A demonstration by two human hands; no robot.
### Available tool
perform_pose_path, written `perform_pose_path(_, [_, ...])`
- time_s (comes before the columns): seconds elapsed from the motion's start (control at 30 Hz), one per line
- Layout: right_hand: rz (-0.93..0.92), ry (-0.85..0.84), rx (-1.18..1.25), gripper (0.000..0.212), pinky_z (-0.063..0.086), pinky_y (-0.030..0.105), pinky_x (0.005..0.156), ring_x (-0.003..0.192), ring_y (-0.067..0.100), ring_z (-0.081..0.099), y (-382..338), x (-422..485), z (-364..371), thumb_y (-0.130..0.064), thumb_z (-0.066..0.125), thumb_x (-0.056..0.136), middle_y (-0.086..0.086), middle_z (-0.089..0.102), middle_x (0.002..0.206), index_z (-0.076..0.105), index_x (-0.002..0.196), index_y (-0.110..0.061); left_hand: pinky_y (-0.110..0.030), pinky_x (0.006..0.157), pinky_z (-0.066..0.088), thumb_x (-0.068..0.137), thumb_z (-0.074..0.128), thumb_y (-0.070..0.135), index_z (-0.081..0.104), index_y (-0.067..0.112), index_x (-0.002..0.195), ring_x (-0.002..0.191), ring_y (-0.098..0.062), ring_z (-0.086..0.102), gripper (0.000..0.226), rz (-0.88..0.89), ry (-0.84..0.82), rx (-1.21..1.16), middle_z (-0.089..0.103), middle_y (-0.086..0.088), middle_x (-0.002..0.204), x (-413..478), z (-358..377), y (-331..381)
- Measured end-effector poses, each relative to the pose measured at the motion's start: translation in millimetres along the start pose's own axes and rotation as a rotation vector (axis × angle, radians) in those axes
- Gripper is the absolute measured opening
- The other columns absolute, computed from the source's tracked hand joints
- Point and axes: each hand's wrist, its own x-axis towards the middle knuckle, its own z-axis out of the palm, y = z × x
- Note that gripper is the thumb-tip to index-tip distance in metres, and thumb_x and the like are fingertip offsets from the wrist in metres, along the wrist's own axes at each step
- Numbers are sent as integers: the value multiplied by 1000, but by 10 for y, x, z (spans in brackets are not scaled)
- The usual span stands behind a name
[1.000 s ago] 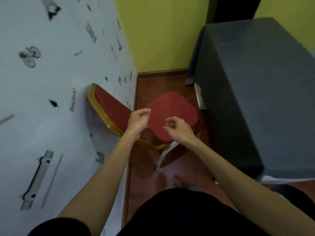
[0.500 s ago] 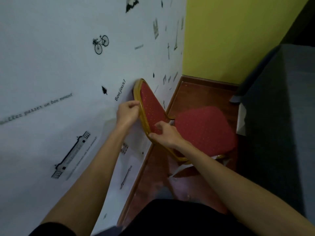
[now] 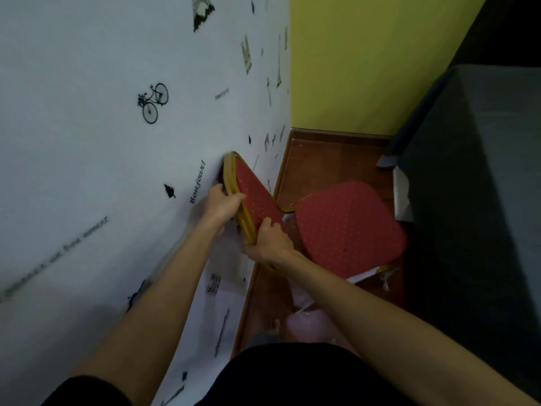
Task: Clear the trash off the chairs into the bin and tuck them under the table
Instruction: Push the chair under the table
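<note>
Red-cushioned chair w/ gold metal frame [image 3: 348, 227] close against white wallpapered wall w/ black bicycle and "Bonjour" prints [image 3: 102, 142]; padded backrest almost touching wall, seat facing dark grey cloth-covered table [image 3: 483, 186] just beside it on the right; seat bare, no trash visible on it; bin not in view.

Left hand [image 3: 224, 205] clamped over upper edge of gold backrest frame, thumb on red padding side; right hand [image 3: 269, 240] clamped lower on same frame edge; hands apart, both on the backrest.

Step in hand, prob.: moving chair off wall and sliding it under table.

To do well: keep both grips on the frame, not padding; ease backrest clear of wallpaper first so frame doesn't scrape; lift slightly rather than drag across reddish-brown wooden floor [image 3: 322, 153]; line seat square to table side, then push straight in; watch hanging tablecloth, likely to bunch vs. seat front; mind white scraps [image 3: 363, 276] on floor under seat edge, poss. trash left to bin; legs hidden, so go slow.
</note>
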Motion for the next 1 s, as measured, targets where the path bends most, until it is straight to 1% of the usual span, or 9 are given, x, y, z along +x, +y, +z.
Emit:
perform_pose_path(0.1, [51, -4, 59, 79, 48, 52, 101, 125, 41, 52, -15, 58, 47, -42, 71, 80, 15, 46, 138, 31, 142, -14, -36, 80, 57, 85, 73, 14, 66, 15, 105, 93, -22, 68, 21, -15, -79, -37, 70, -4, 100, 254, 43, -62])
perform_pose_path(0.2, [102, 67, 197, 80, 44, 53, 105, 127, 43, 50, -17, 32, 184, -41, 62, 79, 13, 46, 143, 29, 147, -16, -31, 67, 57, 79, 76, 1, 60, 9, 117, 88, -18, 68, 43, 3, -89, -32, 69, -2, 97, 379, 112, -136])
perform_pose_path(0.27, [119, 112, 264, 81, 41, 54, 108, 132, 45, 46, -23, 58, 251, -41, 58, 81, 13, 43, 149, 26, 151, -15, -34, 70, 59, 75, 74, -5, 61, 8, 116, 93, -23, 69, 44, 11, -134, -51, 71, -7, 100, 489, 121, -180])
perform_pose_path(0.37, [115, 117, 269, 70, 41, 54, 108, 130, 47, 47, -16, 95, 213, -36, 56, 84, 17, 46, 145, 35, 145, -9, -38, 76, 59, 75, 71, -9, 62, 6, 119, 96, -25, 70, 47, 8, -218, -96, 73, -10, 106, 617, 145, -171])
perform_pose_path(0.5, [106, 187, 201, 56, 46, 48, 101, 120, 46, 57, 46, 29, 109, -28, 61, 85, 23, 58, 131, 48, 131, 1, -38, 73, 58, 75, 66, -14, 68, 10, 103, 85, -22, 70, 37, 15, -265, -135, 73, -8, 95, 613, 291, -120])
perform_pose_path(0.67, [132, 245, 129, 49, 51, 45, 95, 113, 46, 61, 262, -32, -116, -29, 62, 86, 24, 64, 124, 57, 124, 1, -54, 71, 61, 74, 70, -7, 65, 3, 105, 85, -34, 72, 33, 9, -336, -105, 74, -17, 96, 610, 604, -10])
perform_pose_path(0.83, [165, 262, 100, 45, 51, 46, 95, 113, 46, 61, 516, -71, -362, -33, 62, 88, 24, 64, 125, 60, 122, -3, -53, 65, 62, 62, 75, 4, 58, 5, 117, 90, -33, 73, 58, -9, -405, -54, 73, -15, 103, 681, 979, 141])
perform_pose_path(0.93, [208, 288, 103, 45, 50, 46, 95, 116, 47, 60, 684, -60, -539, -34, 61, 90, 25, 63, 127, 59, 123, -4, -55, 71, 61, 60, 74, 4, 60, 5, 114, 90, -33, 72, 56, 12, -442, -18, 73, -14, 102, 712, 1263, 290])
perform_pose_path(1.0, [237, 307, 112, 46, 49, 46, 95, 116, 48, 60, 806, -45, -654, -38, 61, 91, 25, 62, 128, 59, 123, -4, -55, 68, 62, 63, 73, 3, 60, 5, 115, 89, -33, 72, 54, 16, -481, 0, 72, -14, 102, 676, 1449, 413])
